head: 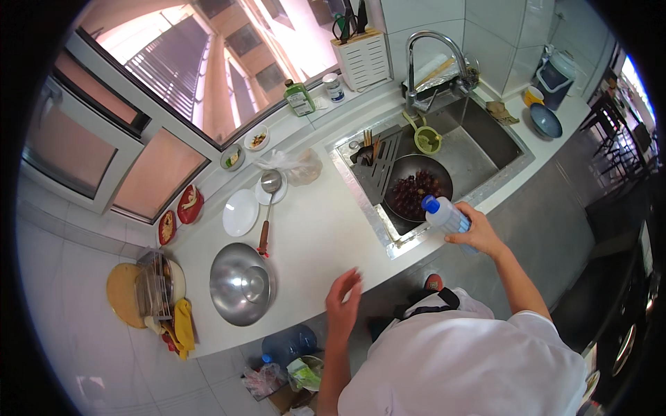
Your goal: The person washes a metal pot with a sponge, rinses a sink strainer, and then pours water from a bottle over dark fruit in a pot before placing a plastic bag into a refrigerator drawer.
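Note:
My right hand [476, 231] grips a translucent plastic bottle [448, 216] with a blue cap, tilted over the near rim of the steel sink [468, 151]. Beside the cap, a dark round pan [446, 179] in the sink holds dark red round fruits [414, 192]. Over the counter's front edge, my left hand [344, 296] is empty, its fingers apart. A green strainer [427, 139] lies behind the pan, and a grey slotted drain tray [384, 166] is at its left. Water runs from the chrome faucet [437, 36].
On the white counter [312, 234] are a large steel bowl [240, 283], a ladle [268, 208], a white plate [241, 212] and a plastic bag [299, 166]. A knife holder [362, 60] and a green bottle [299, 99] stand behind. A blue bowl [545, 120] is right of the sink.

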The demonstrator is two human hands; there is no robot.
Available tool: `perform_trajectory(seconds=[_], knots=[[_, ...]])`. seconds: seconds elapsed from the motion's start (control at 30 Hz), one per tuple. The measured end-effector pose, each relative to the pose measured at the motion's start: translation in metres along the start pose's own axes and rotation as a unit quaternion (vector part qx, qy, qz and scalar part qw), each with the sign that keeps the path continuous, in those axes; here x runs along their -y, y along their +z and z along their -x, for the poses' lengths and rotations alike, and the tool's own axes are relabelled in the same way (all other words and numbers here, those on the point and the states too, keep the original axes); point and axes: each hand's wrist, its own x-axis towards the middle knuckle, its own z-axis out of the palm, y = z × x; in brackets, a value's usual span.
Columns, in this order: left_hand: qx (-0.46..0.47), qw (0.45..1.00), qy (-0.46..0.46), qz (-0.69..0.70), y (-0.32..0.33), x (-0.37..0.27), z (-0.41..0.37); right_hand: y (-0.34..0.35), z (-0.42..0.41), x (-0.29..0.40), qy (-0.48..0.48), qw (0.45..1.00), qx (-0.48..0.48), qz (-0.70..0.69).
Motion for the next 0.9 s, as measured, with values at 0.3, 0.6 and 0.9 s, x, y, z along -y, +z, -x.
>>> perform_trajectory(seconds=[0.3, 0.6, 0.9], knots=[[0.059, 0.975, 0.013, -0.216, 0.189, -0.047, -0.098, -0.056, -0.027, -0.005, -0.146, 0.978, 0.076, 0.132], [0.073, 0.991, -0.054, -0.101, 0.217, 0.001, -0.115, -0.07, -0.036, -0.037, -0.177, 0.967, 0.043, 0.177], [0.098, 0.993, -0.06, -0.012, 0.209, 0.006, -0.141, -0.075, -0.045, -0.02, -0.048, 0.98, 0.061, 0.182]])
